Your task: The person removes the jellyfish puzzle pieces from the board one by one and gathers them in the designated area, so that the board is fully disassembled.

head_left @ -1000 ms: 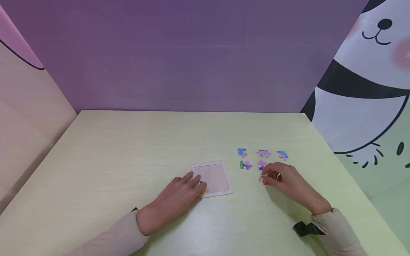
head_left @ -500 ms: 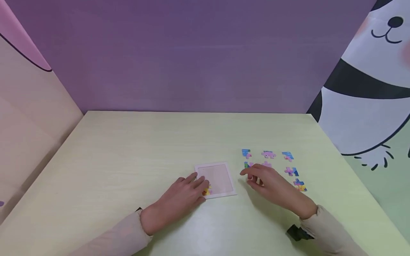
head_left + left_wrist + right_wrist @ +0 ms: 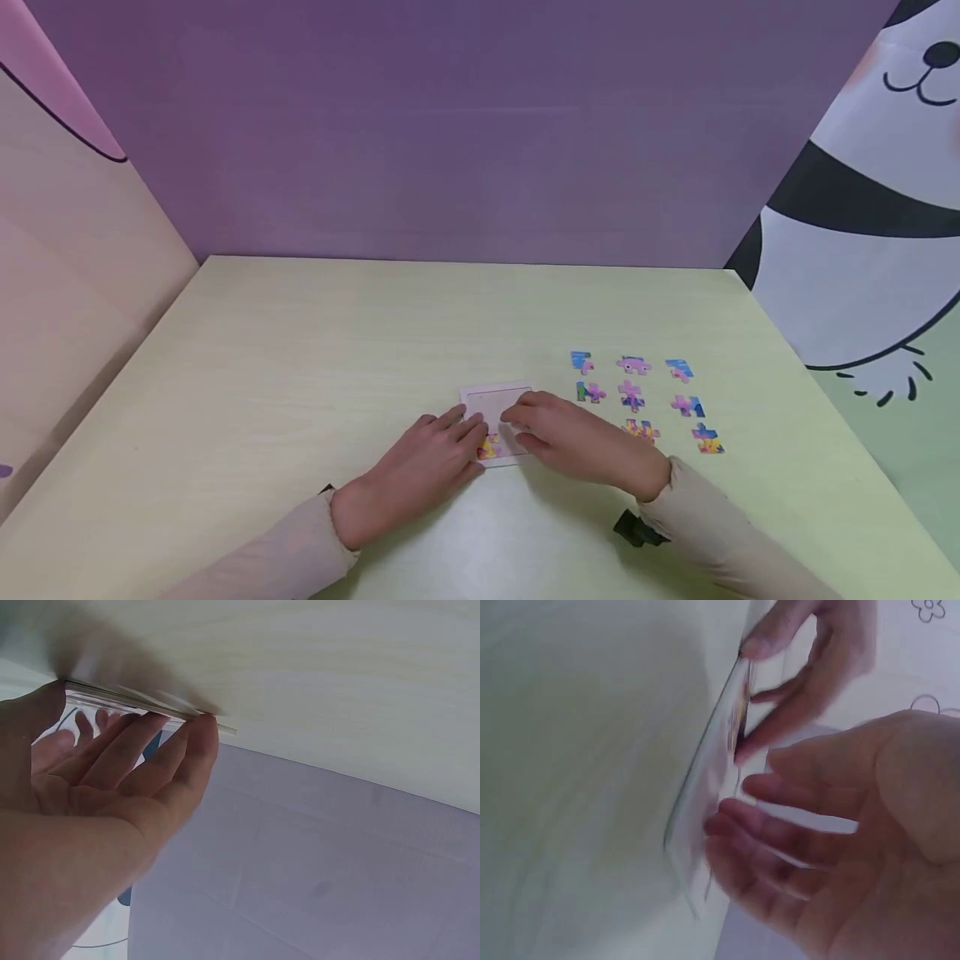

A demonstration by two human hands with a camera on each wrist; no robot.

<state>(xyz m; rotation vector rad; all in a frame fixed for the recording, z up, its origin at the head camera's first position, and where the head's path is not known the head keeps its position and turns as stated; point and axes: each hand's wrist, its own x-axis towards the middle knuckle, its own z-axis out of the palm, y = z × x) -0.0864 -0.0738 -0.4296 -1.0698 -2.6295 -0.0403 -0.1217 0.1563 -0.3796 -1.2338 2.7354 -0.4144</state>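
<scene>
A small square puzzle frame with a pale border lies on the table, its near-left corner filled by a yellow-and-pink puzzle piece. My left hand holds the frame along its left side, thumb at the near edge and fingers curved over the border; the left wrist view shows the frame edge-on between thumb and fingertips. From the right, my right hand reaches over the frame with loosely bent fingers and nothing visible between them. It covers the frame's right part.
Several loose jigsaw pieces lie in rows on the right of the table, among them a pink one at the back and a yellow one at front right. A purple wall stands behind the table.
My right hand has left a yellow-and-pink piece in the front row and moved left to the frame; that piece stays on the table. My left hand keeps its place. The head view has shifted slightly.
</scene>
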